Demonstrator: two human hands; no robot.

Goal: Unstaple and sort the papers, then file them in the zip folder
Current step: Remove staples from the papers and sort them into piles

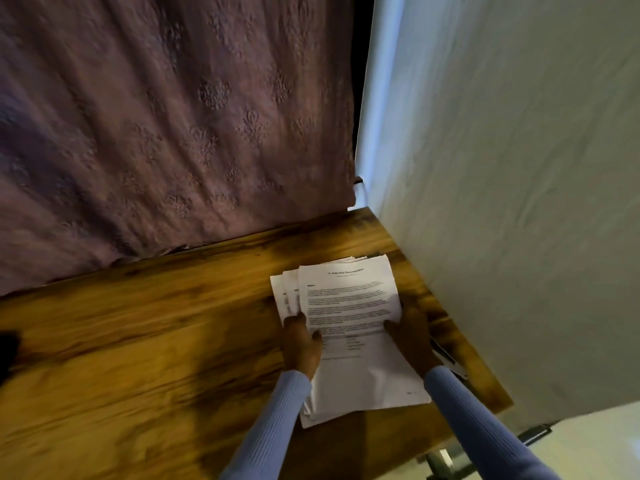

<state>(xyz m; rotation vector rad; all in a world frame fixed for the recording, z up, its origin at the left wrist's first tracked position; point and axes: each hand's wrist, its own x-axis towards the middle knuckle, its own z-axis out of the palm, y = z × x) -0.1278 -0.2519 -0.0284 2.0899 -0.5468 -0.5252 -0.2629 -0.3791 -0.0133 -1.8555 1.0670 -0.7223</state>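
Note:
A stack of white printed papers (349,299) lies on the wooden table (138,341) near its right end, the sheets fanned slightly at the left. My left hand (301,344) grips the stack's left edge, thumb on top of the top sheet. My right hand (410,341) holds the right edge of the same stack. Both sleeves are light blue. A dark, thin object (446,356) peeks out beside my right wrist; I cannot tell what it is. No zip folder is in view.
A purple patterned cloth (173,116) hangs behind the table. A white sheet (502,202) forms a wall along the table's right edge. A dark shape (8,348) sits at the far left edge. Metal legs (440,460) show below the right corner.

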